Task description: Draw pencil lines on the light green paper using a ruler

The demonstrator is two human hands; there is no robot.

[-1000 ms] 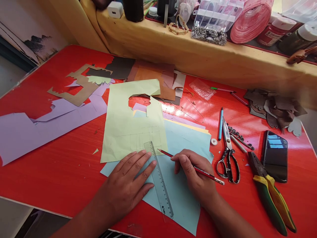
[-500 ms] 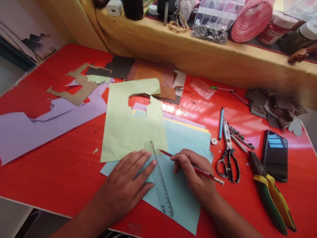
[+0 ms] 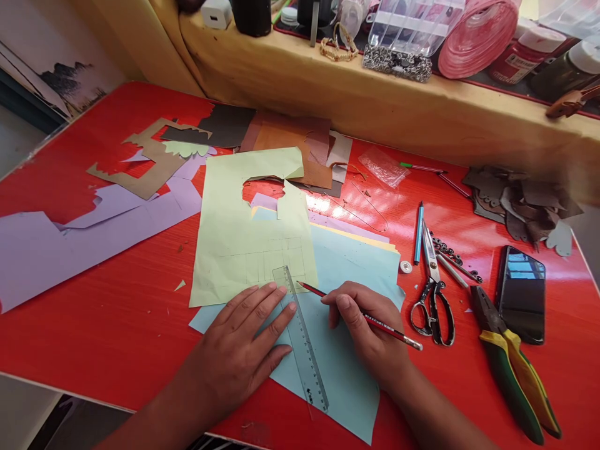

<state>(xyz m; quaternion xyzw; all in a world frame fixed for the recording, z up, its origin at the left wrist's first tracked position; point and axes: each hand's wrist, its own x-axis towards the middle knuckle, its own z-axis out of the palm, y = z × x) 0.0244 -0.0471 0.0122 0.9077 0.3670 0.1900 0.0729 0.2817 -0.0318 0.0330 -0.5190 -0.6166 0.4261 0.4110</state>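
A clear ruler (image 3: 305,353) lies slanted over the lower edge of a pale green sheet (image 3: 234,231) and a light blue sheet (image 3: 349,381). My left hand (image 3: 250,334) rests flat with fingers stretched out, its fingertips on the ruler's left edge and the green paper. In my right hand (image 3: 365,325) is a red and black pencil (image 3: 387,328), its tip at the green sheet just right of the ruler. Thin pencil lines form boxes on the green sheet, which has a ragged hole cut higher up.
Right of my hands lie scissors (image 3: 434,297), a blue pen (image 3: 419,234), pliers (image 3: 509,362) and a phone (image 3: 521,294). Purple paper (image 3: 94,244) and brown cut-outs (image 3: 145,178) spread at the left. Leather scraps (image 3: 520,200) sit at the far right.
The pencil has shifted very slightly left in my right hand. My left hand and the ruler stay in place.
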